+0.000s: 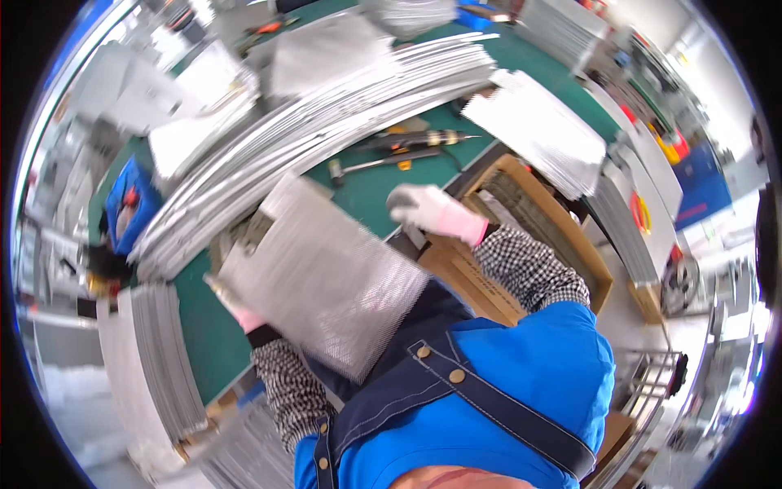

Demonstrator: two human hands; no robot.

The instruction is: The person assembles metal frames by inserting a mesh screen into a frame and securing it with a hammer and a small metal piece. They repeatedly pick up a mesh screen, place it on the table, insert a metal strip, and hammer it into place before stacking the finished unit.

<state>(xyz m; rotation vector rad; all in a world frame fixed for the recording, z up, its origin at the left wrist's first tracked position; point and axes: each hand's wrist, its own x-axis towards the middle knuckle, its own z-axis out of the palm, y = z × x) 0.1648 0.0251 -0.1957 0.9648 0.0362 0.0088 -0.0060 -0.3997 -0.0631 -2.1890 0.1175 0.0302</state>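
Left of the cardboard box [564,232], my left hand [235,309] pinches a mesh sheet [326,269] by its edge; beside the box, whether my right hand [428,209] is spread, I cannot tell.

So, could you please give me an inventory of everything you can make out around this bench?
Mesh panel: one, silver-grey, centre
Table: one, green, beneath and beyond the panel
Long strips: many, silvery white, piled across the table
Hammer: one, grey and black, nearer than the strips
Pointed tool: one, mostly black, beyond the hammer
Bin: one, blue, far left
Cardboard box: one, brown, right
Sheet stack: one, grey, lower left
Background: too blurred to count
Shirt: one, blue, bottom
Sleeves: two, black-and-white checked
Left hand: one, pink-and-white glove, at the panel's left edge
Right hand: one, pink-and-white glove, beside the box
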